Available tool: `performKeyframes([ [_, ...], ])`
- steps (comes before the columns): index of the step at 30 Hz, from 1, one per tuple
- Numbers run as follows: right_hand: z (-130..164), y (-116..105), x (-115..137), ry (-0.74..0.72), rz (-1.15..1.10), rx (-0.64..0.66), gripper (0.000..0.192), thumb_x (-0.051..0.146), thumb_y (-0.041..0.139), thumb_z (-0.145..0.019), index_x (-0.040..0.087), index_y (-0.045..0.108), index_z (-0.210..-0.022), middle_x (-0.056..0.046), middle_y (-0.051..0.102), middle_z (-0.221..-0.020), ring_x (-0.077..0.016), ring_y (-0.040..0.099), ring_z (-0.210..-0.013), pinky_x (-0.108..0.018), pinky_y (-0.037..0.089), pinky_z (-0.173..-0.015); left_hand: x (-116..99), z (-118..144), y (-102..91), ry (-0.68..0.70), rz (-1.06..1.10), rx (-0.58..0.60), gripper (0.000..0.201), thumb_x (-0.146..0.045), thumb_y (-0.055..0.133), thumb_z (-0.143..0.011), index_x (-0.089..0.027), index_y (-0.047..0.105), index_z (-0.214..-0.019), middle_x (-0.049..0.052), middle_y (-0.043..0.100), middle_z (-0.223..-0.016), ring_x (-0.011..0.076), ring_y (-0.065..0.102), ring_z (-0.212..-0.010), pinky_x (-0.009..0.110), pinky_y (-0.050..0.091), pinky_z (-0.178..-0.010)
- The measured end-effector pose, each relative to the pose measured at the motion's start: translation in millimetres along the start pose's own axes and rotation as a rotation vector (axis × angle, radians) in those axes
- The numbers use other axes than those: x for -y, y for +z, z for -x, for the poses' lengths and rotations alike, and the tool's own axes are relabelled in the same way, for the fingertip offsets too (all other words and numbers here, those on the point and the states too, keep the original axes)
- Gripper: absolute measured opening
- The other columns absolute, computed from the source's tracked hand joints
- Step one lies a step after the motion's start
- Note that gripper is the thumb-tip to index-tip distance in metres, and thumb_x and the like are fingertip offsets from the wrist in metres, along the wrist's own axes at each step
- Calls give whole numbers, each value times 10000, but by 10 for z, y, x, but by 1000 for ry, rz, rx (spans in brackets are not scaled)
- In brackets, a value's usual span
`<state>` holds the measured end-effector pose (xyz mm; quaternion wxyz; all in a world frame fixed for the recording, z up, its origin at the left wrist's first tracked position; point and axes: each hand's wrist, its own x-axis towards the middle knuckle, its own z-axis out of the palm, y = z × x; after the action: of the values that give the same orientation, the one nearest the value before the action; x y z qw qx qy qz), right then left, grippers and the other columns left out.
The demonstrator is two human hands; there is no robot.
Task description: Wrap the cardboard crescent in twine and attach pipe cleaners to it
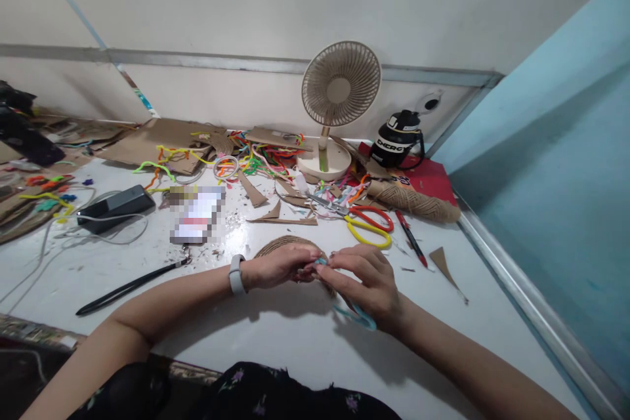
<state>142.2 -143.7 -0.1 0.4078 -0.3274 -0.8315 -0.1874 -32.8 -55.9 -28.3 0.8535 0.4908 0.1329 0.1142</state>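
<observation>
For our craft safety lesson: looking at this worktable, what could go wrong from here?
1. The yellow- and red-handled scissors lie just beyond the right hand; a careless reach might catch the blades.
2. The white cable loops loosely near the black power bank; a left hand or sleeve could snag it.
3. Brown cardboard scraps litter the white table, so the light blue pipe cleaner and twine-wrapped disc being worked could get lost in clutter.

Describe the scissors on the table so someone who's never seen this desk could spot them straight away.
Start at the beige desk fan by the back wall and come forward across the white table. The scissors lie just past the cardboard scraps, left of a pen. They alone have one red and one yellow handle loop.
</observation>
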Motion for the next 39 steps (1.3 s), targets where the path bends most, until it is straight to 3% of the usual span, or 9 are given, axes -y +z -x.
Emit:
performKeyframes([
  [5,12,-20,85,-69,197,42,188,104,593,-872,172,689,-1019,-29,711,-830,-160,608,-877,-320,440,-794,70,-6,56,104,-32,-149,401,-515,599,-832,-164,440,-718,-45,403,-632,85,325,-576,233,260,-557],
  [13,69,83,55,-9,25,-40,258,149,690,-835,186,678,-1090,5,708,-779,-131,611,-791,-297,434,-724,125,2,143,194,23,-247,424,-542,612,-820,-172,426,-731,-58,363,-638,84,291,-577,227,258,-553],
  [16,85,127,93,302,-324,-93,226,211,633,-878,226,694,-1095,-27,684,-800,-147,617,-755,-297,474,-672,75,23,139,250,-39,-272,431,-541,583,-846,-169,428,-694,-48,378,-634,90,304,-591,236,272,-579],
  [21,149,330,198,1080,-984,-220,247,402,587,-894,184,703,-889,-30,616,-665,-132,553,-542,-263,439,-479,-11,61,112,362,-77,-211,429,-519,521,-902,-170,422,-674,-49,361,-597,92,284,-565,249,248,-566],
  [25,171,412,143,1346,-1165,-189,348,507,728,-742,173,629,-741,8,552,-577,-113,488,-505,-246,405,-468,-60,104,53,290,-184,-39,439,-514,473,-927,-164,440,-664,-42,362,-586,86,277,-524,257,204,-518],
  [28,154,358,26,1325,-1131,-76,386,527,759,-689,173,606,-698,23,539,-562,-105,467,-502,-237,385,-464,-152,134,35,101,-291,139,491,-577,487,-894,-164,458,-630,-35,374,-565,78,273,-480,263,187,-482],
  [33,78,218,-71,1099,-1051,182,350,489,739,-729,170,611,-661,23,543,-572,-103,484,-505,-230,396,-474,-263,120,59,-197,-492,432,549,-633,506,-854,-173,451,-559,-25,380,-513,84,294,-465,265,232,-466],
  [36,21,153,-98,1050,-955,154,344,491,719,-755,169,620,-683,18,547,-592,-103,491,-518,-228,399,-477,-225,82,38,-178,-517,371,532,-627,487,-868,-172,457,-595,-34,395,-516,79,326,-464,239,275,-470],
  [39,-31,93,-165,1017,-879,69,360,508,681,-790,170,617,-681,14,541,-593,-109,504,-523,-237,407,-480,-174,54,-4,-33,-469,206,515,-626,439,-893,-151,569,-745,12,548,-628,110,497,-566,240,414,-585],
])
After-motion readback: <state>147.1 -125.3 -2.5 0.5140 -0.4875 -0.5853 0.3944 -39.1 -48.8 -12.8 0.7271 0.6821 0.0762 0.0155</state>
